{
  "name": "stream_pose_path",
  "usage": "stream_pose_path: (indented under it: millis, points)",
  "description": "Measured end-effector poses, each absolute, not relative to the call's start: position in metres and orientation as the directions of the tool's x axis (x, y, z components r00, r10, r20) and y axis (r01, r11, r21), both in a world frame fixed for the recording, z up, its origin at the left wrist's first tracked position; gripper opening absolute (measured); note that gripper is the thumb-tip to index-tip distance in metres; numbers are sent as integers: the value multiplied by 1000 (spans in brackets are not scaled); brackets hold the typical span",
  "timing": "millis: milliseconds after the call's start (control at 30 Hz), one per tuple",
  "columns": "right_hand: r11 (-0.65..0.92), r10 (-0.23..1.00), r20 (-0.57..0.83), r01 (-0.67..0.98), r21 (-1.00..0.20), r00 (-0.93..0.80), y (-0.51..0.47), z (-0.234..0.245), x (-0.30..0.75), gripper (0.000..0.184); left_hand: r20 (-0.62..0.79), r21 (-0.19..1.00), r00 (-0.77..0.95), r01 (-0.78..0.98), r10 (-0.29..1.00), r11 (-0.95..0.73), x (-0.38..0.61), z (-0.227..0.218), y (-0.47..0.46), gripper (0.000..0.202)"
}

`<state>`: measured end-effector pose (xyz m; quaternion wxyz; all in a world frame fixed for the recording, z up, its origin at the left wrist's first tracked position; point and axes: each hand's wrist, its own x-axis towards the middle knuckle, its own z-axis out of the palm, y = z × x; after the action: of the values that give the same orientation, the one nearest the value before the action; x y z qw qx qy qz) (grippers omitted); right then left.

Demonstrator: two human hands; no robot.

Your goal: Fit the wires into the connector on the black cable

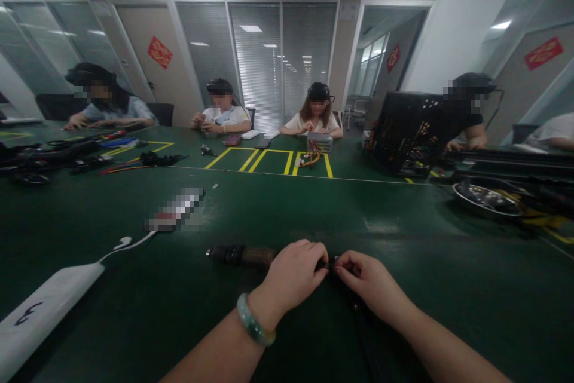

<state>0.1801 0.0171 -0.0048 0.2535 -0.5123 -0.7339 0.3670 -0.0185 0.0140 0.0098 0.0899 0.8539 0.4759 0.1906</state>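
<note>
A dark, rod-shaped tool (pixel 242 255) with a brownish handle lies on the green table (pixel 314 210) close in front of me. My left hand (pixel 293 275), with a green bangle on the wrist, is closed over the right end of this tool. My right hand (pixel 365 278) meets it fingertip to fingertip, pinching a small dark part at the tool's end, where a dark cord trails down toward me. The part itself is too small and dark to make out.
A white power bank (pixel 45 305) with a white cable lies at the near left. Several other people sit along the far side and right. Cables and tools (pixel 67 153) cover the left, a black computer case (pixel 410 132) and metal dish (pixel 487 199) the right.
</note>
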Motion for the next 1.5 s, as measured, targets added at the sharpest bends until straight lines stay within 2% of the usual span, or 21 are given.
stream_pose_path:
  millis: [233,467,733,867,1500]
  points:
    - [198,935,-18,566,-800,-353,16,-3,179,15,261,337,521,739,812,-583,-19,10,15,5]
    - [217,934,-13,597,-772,-357,16,0,178,13,262,314,542,734,798,-602,-19,13,13,12]
    - [215,936,-15,607,-765,-351,17,-2,179,14,257,347,479,765,839,-543,-19,8,14,13]
    - [231,936,6,602,-765,-352,18,-4,179,13,246,341,494,761,834,-552,-19,8,15,8]
    - [237,935,1,620,-748,-356,16,-2,178,10,258,325,512,753,820,-572,-18,12,12,14]
